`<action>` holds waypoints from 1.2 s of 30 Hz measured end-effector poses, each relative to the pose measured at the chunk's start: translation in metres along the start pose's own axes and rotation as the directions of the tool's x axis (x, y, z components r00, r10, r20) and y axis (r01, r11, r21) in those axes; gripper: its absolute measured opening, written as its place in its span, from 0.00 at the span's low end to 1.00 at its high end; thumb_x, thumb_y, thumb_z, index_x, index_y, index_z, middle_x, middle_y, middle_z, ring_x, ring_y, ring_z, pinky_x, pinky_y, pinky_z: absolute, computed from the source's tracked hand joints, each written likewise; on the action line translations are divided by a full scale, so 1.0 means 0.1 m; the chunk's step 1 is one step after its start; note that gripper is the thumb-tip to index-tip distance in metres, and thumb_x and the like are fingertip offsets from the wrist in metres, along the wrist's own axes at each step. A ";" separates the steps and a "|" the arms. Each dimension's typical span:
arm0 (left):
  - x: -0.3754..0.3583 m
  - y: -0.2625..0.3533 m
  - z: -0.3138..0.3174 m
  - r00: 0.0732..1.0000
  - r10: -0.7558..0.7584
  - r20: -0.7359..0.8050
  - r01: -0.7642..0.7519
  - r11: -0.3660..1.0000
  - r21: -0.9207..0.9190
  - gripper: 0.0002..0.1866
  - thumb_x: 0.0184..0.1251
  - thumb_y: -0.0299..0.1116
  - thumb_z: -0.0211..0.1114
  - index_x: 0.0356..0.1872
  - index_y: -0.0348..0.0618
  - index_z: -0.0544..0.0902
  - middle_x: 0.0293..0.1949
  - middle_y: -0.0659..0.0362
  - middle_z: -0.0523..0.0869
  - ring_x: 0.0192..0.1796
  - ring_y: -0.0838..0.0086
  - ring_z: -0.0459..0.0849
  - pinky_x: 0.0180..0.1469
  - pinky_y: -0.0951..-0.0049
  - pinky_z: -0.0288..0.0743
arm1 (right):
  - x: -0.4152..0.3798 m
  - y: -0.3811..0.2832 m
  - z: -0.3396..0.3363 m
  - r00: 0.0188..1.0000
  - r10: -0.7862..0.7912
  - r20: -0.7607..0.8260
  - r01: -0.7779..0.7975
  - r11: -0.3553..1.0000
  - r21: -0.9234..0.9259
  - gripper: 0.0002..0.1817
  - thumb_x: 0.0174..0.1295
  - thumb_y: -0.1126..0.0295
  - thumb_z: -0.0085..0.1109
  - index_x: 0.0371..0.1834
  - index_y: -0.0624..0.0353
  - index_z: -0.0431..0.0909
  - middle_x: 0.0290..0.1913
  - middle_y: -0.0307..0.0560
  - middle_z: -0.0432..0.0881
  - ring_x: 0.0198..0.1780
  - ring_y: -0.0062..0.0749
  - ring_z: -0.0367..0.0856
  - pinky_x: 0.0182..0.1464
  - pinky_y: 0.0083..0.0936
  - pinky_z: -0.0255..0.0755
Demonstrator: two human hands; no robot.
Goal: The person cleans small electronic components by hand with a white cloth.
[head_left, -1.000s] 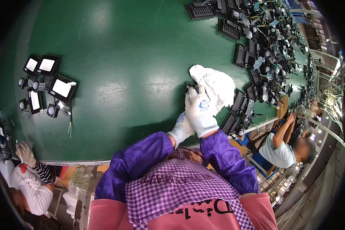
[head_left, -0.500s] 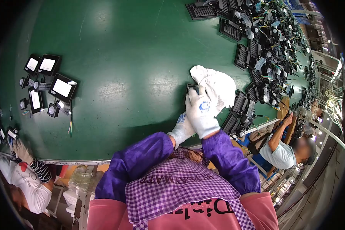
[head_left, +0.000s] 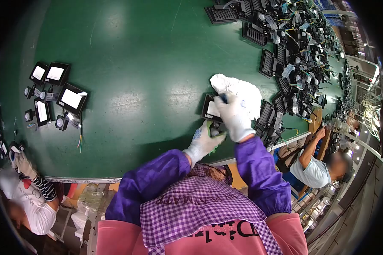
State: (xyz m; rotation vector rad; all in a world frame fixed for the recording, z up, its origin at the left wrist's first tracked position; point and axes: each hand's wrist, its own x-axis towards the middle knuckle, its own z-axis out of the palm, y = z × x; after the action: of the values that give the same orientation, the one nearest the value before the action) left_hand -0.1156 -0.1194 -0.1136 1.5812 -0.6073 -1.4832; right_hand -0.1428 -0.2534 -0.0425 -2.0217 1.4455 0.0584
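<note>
1. Near table edge, centre of view: small black rectangular floodlight with a pale glass face (head_left: 211, 111), lying tilted on the green conveyor table (head_left: 149, 63).
2. Left hand in a white knit glove (head_left: 203, 141): closed on the lamp's lower end, fingers wrapped around it.
3. Right hand in a white knit glove (head_left: 234, 117): pressed over the lamp's right side, fingertips at its top edge; both hands together on the one lamp.
4. Just behind the right hand, touching it: crumpled white cloth (head_left: 242, 91), spread on the table.
5. Right of the cloth, crowding the table edge: dense pile of black ribbed lamp housings with coloured wires (head_left: 293, 51).
6. Far left, well apart: group of finished black floodlights, faces up (head_left: 57, 95).
7. Lower left: co-worker's gloved hand (head_left: 23, 165) at the table edge.
8. Lower right: seated person in a grey shirt (head_left: 312, 170), beyond the table.
</note>
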 end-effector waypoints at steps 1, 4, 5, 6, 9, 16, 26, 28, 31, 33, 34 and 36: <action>-0.05 0.04 -0.08 0.998 -0.046 0.039 0.048 0.998 -0.043 0.28 0.61 0.35 0.72 0.60 0.37 0.72 0.50 0.54 0.84 0.49 0.71 0.85 0.54 0.67 0.78 | 0.05 0.02 -0.12 0.958 0.221 0.181 -0.254 0.950 0.184 0.14 0.67 0.62 0.59 0.38 0.64 0.82 0.25 0.47 0.81 0.26 0.32 0.81 0.30 0.31 0.74; -0.09 0.00 -0.20 0.992 -0.081 0.096 0.093 0.987 -0.128 0.29 0.60 0.33 0.73 0.60 0.35 0.72 0.50 0.54 0.84 0.50 0.74 0.85 0.52 0.71 0.79 | 0.08 0.32 -0.18 0.904 0.271 0.330 -0.375 0.872 0.314 0.10 0.65 0.65 0.63 0.37 0.61 0.83 0.22 0.38 0.78 0.22 0.19 0.74 0.24 0.20 0.67; -0.09 0.00 -0.21 0.991 -0.077 0.110 0.090 0.989 -0.120 0.29 0.60 0.33 0.73 0.60 0.34 0.72 0.50 0.54 0.84 0.50 0.73 0.85 0.52 0.71 0.79 | 0.09 0.42 -0.15 0.885 0.293 0.362 -0.415 0.849 0.326 0.10 0.65 0.65 0.63 0.37 0.61 0.83 0.22 0.38 0.78 0.22 0.19 0.74 0.24 0.20 0.67; -0.11 0.01 -0.22 0.992 -0.059 0.109 0.076 0.984 -0.159 0.29 0.60 0.32 0.73 0.61 0.34 0.72 0.51 0.54 0.84 0.50 0.73 0.84 0.52 0.72 0.79 | 0.15 0.54 -0.13 0.865 0.312 0.392 -0.451 0.827 0.336 0.09 0.65 0.65 0.64 0.37 0.60 0.82 0.22 0.37 0.78 0.22 0.18 0.73 0.23 0.19 0.66; -0.15 0.23 -0.30 0.974 -0.176 0.141 0.191 0.976 -0.101 0.29 0.61 0.32 0.72 0.61 0.34 0.72 0.50 0.54 0.84 0.50 0.73 0.84 0.50 0.71 0.80 | 0.27 0.65 -0.09 0.848 0.309 0.431 -0.473 0.808 0.352 0.10 0.66 0.64 0.65 0.35 0.60 0.81 0.23 0.36 0.78 0.22 0.17 0.72 0.23 0.20 0.65; -0.06 -0.05 -0.27 0.986 -0.062 0.154 0.077 0.993 -0.090 0.31 0.60 0.39 0.72 0.60 0.35 0.72 0.43 0.54 0.85 0.37 0.73 0.85 0.40 0.71 0.80 | 0.30 -0.03 -0.15 0.836 0.322 0.445 -0.438 0.879 0.187 0.09 0.65 0.67 0.64 0.39 0.62 0.80 0.23 0.38 0.77 0.20 0.21 0.71 0.21 0.23 0.65; -0.10 0.20 -0.40 0.971 -0.143 0.192 0.157 0.986 -0.061 0.27 0.62 0.32 0.71 0.60 0.35 0.73 0.41 0.58 0.85 0.36 0.80 0.82 0.34 0.75 0.78 | 0.30 0.19 -0.03 0.917 0.249 0.311 -0.345 0.887 0.307 0.10 0.64 0.65 0.67 0.34 0.60 0.81 0.23 0.36 0.79 0.21 0.20 0.73 0.23 0.24 0.67; -0.09 0.21 -0.39 0.970 -0.145 0.197 0.163 0.983 -0.079 0.26 0.62 0.32 0.71 0.59 0.35 0.73 0.41 0.58 0.85 0.36 0.80 0.82 0.34 0.75 0.78 | 0.20 0.22 -0.05 0.902 0.296 0.314 -0.398 0.851 0.342 0.09 0.65 0.65 0.67 0.32 0.58 0.80 0.20 0.34 0.75 0.19 0.18 0.69 0.20 0.23 0.63; -0.08 0.13 -0.38 0.976 -0.125 0.180 0.143 0.986 -0.090 0.27 0.61 0.35 0.71 0.58 0.36 0.73 0.38 0.59 0.84 0.33 0.79 0.82 0.34 0.74 0.78 | 0.08 0.34 -0.11 0.894 0.343 0.288 -0.427 0.847 0.316 0.10 0.64 0.65 0.66 0.31 0.59 0.79 0.21 0.36 0.76 0.18 0.20 0.70 0.20 0.23 0.63; -0.07 0.08 -0.35 0.981 -0.105 0.161 0.123 0.987 -0.105 0.27 0.58 0.39 0.72 0.55 0.37 0.74 0.33 0.60 0.82 0.27 0.76 0.82 0.33 0.71 0.78 | 0.10 0.50 -0.04 0.909 0.341 0.239 -0.412 0.819 0.400 0.11 0.63 0.65 0.66 0.29 0.59 0.79 0.20 0.36 0.76 0.17 0.20 0.69 0.18 0.23 0.63; -0.07 0.09 -0.36 0.978 -0.117 0.172 0.135 0.987 -0.092 0.27 0.58 0.39 0.72 0.55 0.37 0.74 0.33 0.60 0.82 0.27 0.76 0.82 0.33 0.71 0.78 | 0.12 0.50 -0.05 0.912 0.323 0.253 -0.401 0.830 0.386 0.10 0.63 0.65 0.66 0.29 0.59 0.79 0.20 0.36 0.76 0.17 0.20 0.70 0.19 0.23 0.63; -0.06 0.14 -0.39 0.971 -0.143 0.193 0.157 0.986 -0.062 0.27 0.58 0.39 0.72 0.55 0.37 0.74 0.32 0.60 0.81 0.27 0.76 0.81 0.33 0.71 0.78 | 0.21 0.50 0.00 0.913 0.307 0.269 -0.385 0.868 0.315 0.10 0.63 0.65 0.66 0.32 0.60 0.78 0.21 0.36 0.76 0.20 0.20 0.71 0.22 0.23 0.66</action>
State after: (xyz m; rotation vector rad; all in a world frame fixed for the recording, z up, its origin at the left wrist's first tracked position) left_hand -0.0762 -0.1112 -0.1017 1.4641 -0.5386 -1.7633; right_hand -0.1779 -0.2805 -0.0741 -1.3968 1.5381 0.1437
